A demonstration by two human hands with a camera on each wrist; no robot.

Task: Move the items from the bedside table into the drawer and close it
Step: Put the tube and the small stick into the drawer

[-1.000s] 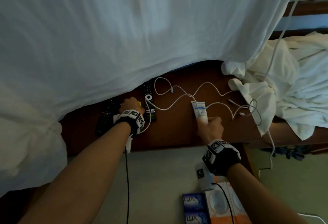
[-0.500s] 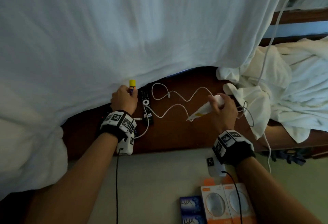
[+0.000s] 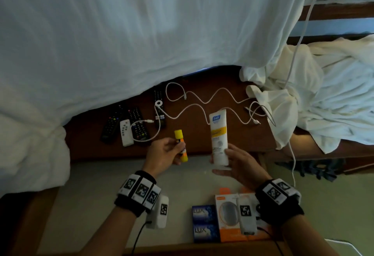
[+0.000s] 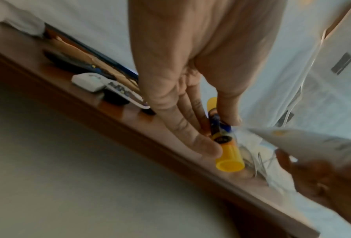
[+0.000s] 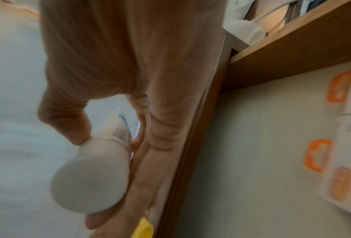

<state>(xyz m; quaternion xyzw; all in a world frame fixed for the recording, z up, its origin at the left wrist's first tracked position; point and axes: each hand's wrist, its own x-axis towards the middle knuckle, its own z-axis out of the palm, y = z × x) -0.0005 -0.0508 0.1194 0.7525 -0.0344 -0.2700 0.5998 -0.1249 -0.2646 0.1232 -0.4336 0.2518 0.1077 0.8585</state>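
Step in hand: carry from table (image 3: 202,138) to drawer (image 3: 101,205), two items at once.

Glue stick (image 3: 180,146) is pinched in the left hand (image 3: 162,155), thumb against fingers, held over the table's front edge. White tube (image 3: 219,136) is gripped near its cap end by the right hand (image 3: 240,166), thumb on one side and fingers on the other, crimped end pointing away.

Drawer is seen pulled out below both hands; soap boxes (image 3: 205,223) and orange packs (image 3: 230,217) already lie at its near right.

Left on the table: remotes (image 3: 133,124) and white cables (image 3: 202,101).

Next move, as judged: both hands to be lowered over bare drawer floor and items released. Cables likely tangle when gathered.
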